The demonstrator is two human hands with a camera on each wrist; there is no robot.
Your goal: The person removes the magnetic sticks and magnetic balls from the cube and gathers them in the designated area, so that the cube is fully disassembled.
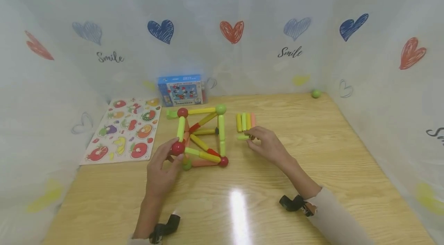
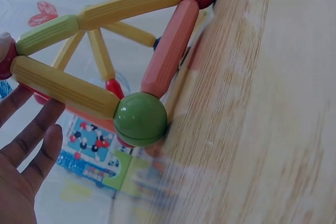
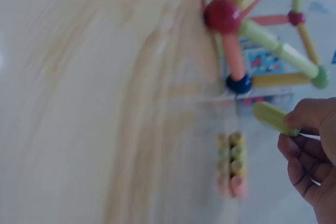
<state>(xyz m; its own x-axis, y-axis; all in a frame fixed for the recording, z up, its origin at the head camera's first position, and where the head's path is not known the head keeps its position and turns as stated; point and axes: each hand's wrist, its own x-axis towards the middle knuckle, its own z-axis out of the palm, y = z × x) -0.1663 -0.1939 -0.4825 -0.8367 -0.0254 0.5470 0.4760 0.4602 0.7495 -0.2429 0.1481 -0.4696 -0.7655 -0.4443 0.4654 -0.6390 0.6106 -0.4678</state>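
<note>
A toy frame of magnetic rods and balls (image 1: 222,129) stands on the table, in yellow, light green, red and orange. My left hand (image 1: 161,172) holds a red ball (image 1: 178,148) at the frame's near left upper corner between thumb and finger. In the left wrist view, a yellow rod (image 2: 65,87) runs from that ball to a green ball (image 2: 140,119). My right hand (image 1: 270,146), to the right of the frame, pinches a light green rod (image 3: 274,117) by one end. Beyond it, several loose rods (image 1: 244,121) lie side by side in a row.
A fruit picture board (image 1: 138,131) lies flat at the left. At the back stands a blue toy box (image 1: 182,91), against the curtain with printed hearts. One green ball (image 1: 316,93) rests in the far right corner of the wooden table (image 1: 312,137).
</note>
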